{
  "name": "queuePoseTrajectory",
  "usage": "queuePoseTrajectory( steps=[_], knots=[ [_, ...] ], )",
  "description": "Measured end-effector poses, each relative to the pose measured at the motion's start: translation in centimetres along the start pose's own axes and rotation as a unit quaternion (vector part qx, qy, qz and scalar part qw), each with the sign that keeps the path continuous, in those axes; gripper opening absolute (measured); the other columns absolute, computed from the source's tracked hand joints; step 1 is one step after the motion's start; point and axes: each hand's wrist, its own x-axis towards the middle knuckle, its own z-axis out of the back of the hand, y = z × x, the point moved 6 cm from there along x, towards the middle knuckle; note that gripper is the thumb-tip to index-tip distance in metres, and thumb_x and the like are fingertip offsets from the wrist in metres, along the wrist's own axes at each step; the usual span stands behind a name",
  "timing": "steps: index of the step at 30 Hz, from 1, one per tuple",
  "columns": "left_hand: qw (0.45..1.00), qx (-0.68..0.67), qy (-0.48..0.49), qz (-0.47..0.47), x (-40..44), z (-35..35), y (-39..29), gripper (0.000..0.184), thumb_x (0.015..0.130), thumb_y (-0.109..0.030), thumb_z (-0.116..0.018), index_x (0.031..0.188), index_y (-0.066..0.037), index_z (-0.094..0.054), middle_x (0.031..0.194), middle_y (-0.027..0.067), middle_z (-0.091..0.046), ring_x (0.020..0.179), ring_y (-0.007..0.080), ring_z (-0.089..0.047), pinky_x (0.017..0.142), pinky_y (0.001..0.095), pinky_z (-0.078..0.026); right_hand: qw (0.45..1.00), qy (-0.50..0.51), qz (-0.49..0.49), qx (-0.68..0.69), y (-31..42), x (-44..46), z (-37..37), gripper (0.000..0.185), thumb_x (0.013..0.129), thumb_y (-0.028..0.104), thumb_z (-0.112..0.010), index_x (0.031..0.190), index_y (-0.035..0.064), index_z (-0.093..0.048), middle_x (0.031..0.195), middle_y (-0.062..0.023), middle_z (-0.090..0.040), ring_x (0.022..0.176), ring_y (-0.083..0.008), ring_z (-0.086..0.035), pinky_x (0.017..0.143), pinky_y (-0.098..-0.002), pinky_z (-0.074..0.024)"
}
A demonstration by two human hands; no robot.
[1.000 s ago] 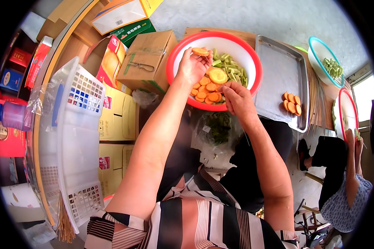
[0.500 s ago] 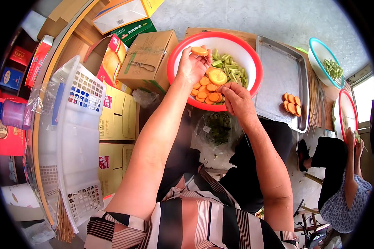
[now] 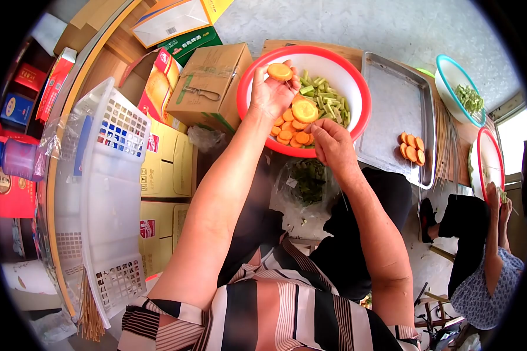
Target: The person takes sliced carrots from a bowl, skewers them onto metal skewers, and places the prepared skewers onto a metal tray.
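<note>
Palm up over the bowl's left side, my left hand (image 3: 271, 96) holds a round carrot slice (image 3: 280, 72) at its fingertips. My right hand (image 3: 335, 142) is closed in a pinch over the near right part of the bowl. From below it a thin skewer (image 3: 346, 202) sticks out toward me. Just beyond its fingertips is a larger, paler carrot slice (image 3: 305, 110); whether the skewer goes through it I cannot tell. The red-rimmed white bowl (image 3: 364, 96) contains many more carrot slices (image 3: 286, 132) and cut green stalks (image 3: 332, 104).
Right of the bowl, a metal tray (image 3: 386, 105) carries several carrot slices (image 3: 411, 148). Thin sticks (image 3: 445, 140) lie beside it. Another person (image 3: 492, 275) sits at far right near a second red-rimmed bowl (image 3: 480, 158). Cardboard boxes (image 3: 211, 76) and a white plastic basket (image 3: 108, 205) stand left.
My left hand has tilted slightly, turning its carrot slice more face-up. My right hand has shifted a little to the left, its fingers still pinched.
</note>
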Motion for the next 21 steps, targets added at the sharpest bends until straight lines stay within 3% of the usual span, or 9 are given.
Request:
queuePoseTrajectory(
  steps=[21],
  knots=[
    [0.996,-0.054,0.075,0.008,-0.5,-2.2,0.1,0.046,0.081,-0.030,-0.051,0.114,0.001,-0.053,0.100,0.0154,-0.052,0.086,0.0244,-0.049,0.078,0.0345,-0.045,0.996,0.001,-0.007,0.085,0.2,0.2,-1.3,0.015,0.091,0.013,-0.046,0.085,0.0022,-0.056,0.051,0.0035,-0.041,0.039,-0.0055,-0.034,0.038,-0.0211,-0.0266]
  ],
)
